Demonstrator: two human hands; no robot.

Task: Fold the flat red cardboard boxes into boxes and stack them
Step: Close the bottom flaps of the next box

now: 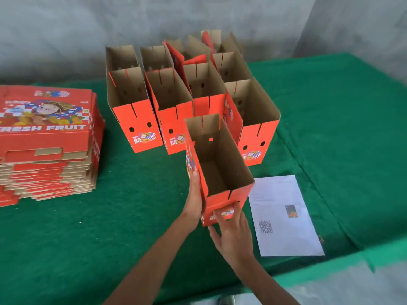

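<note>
Cardboard everywhere: an upright folded box (pixel 218 164) is steadied near the front of the tabletop (pixel 136 216), open-topped, brown inside, nothing seen in it. The left hand (pixel 195 194) is laid flat against its left wall, fingers straight, an open grip; the right hand (pixel 233 230) is curled round the lower front end, thumb beneath, fingers on the printed face. Behind it, folded boxes (pixel 176 102) are crowded together (all open-topped, slotted rims, punched holes). At far left a stack of flat boxes (pixel 50 139) is piled, red print above raw corrugated edges. A white sheet (pixel 284 216) with a QR code is lying just right. Green felt-like cloth is spread over the tabletop; a grey wall (pixel 66 29) is seen beyond.
</note>
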